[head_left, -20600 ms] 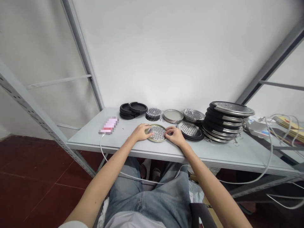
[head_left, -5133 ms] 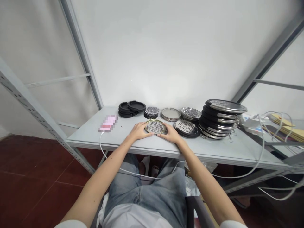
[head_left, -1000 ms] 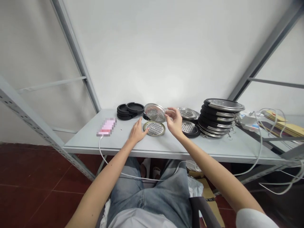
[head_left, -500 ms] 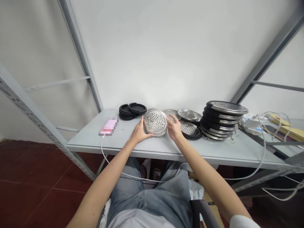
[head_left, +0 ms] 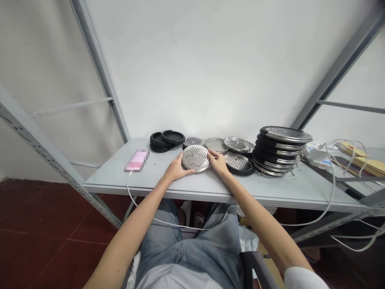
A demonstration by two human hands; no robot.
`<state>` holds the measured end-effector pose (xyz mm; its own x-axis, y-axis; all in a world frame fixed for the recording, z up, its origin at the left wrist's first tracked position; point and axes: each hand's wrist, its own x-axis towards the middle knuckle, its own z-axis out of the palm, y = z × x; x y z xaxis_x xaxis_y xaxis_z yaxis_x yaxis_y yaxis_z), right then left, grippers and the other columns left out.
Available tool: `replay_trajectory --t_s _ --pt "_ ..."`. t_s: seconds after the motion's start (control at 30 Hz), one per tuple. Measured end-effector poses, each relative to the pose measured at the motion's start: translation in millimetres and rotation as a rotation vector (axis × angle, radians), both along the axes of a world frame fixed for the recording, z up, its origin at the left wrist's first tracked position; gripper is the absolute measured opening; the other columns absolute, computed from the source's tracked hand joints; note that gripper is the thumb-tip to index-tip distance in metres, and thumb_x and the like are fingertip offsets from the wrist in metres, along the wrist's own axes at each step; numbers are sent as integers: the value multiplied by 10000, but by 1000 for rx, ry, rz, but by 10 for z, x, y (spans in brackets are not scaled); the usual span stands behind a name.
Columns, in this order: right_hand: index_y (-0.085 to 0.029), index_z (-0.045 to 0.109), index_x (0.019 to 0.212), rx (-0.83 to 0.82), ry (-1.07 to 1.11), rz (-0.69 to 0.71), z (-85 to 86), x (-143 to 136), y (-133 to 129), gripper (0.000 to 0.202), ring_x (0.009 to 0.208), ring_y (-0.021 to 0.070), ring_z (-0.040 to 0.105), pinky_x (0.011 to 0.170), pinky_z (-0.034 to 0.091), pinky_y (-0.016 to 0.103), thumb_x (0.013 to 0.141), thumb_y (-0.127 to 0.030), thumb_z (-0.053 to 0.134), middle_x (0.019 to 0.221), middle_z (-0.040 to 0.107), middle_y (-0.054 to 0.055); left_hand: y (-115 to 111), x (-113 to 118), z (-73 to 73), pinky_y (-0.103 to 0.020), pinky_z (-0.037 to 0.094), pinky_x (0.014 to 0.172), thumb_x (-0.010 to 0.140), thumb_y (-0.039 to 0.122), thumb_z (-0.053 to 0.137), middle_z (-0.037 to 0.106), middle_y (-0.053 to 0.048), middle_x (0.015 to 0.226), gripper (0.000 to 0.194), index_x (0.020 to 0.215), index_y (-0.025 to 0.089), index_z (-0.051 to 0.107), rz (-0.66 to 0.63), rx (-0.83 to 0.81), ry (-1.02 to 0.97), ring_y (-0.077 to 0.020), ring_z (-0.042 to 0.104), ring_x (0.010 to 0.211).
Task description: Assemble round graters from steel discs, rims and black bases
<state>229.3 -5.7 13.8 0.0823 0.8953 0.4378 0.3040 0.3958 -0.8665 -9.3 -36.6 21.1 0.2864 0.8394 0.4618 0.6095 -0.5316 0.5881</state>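
Note:
Between my hands a round metal grater disc (head_left: 195, 157) lies low over the table, its face full of small slots. My left hand (head_left: 175, 168) grips its left edge, thumb along the near rim. At the right rim, my right hand (head_left: 217, 162) is closed with its fingertips on the edge. Just right of that hand lies another grater disc (head_left: 238, 161) set in a black ring. Behind are a slotted disc (head_left: 192, 141), a plain metal ring (head_left: 215, 145) and another grater disc (head_left: 237, 144).
Stacked black rings (head_left: 167, 138) stand at the back left. A tall pile of black-rimmed metal discs (head_left: 278, 154) rises at the right. A phone (head_left: 137, 160) with a white cable (head_left: 131, 192) lies left. Metal posts (head_left: 99, 68) frame the grey table (head_left: 111, 176).
The grater disc has tipped down flatter and nearer the table, uncovering the slotted disc behind it. My right fingers, raised before, have come down onto its rim.

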Motion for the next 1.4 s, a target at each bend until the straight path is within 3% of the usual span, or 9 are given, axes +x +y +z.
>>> replay_trajectory --t_s 0.17,0.37,0.73,1.0,1.4 --pt "-145 641 1270 -38 -149 -27 -101 47 -10 482 1223 268 591 1040 461 426 872 -405 565 1317 634 123 0 13 3 -439 469 1017 676 583 785 583 -113 1348 912 1428 242 397 -46 -34 25 -315 562 1228" --pt "-185 682 1222 -88 -377 -22 -34 12 -99 379 1199 287 611 1067 430 444 899 -326 543 1224 694 88 10 16 -22 -437 479 985 697 615 752 609 -113 1296 865 1400 236 420 -20 -54 70 -310 580 1188" --pt "-134 699 1193 -154 -324 -100 -56 32 -104 410 1145 283 650 1054 444 414 862 -342 576 1187 704 129 37 26 -17 -454 432 1031 715 643 723 609 -115 1278 801 1356 220 492 -39 -17 148 -323 542 1206" --pt "-169 706 1183 -137 -395 -89 -39 30 -109 394 1165 285 634 1043 452 439 875 -361 553 1183 712 97 68 21 -65 -450 407 1045 704 677 712 623 -134 1226 763 1265 181 562 10 8 202 -329 526 1203" --pt "-105 698 1179 -140 -524 -90 -82 1 -57 427 1200 292 606 1044 437 410 883 -364 533 1238 677 152 69 12 -55 -448 404 1052 699 672 719 615 -125 1242 765 1272 192 555 18 14 224 -331 522 1207"
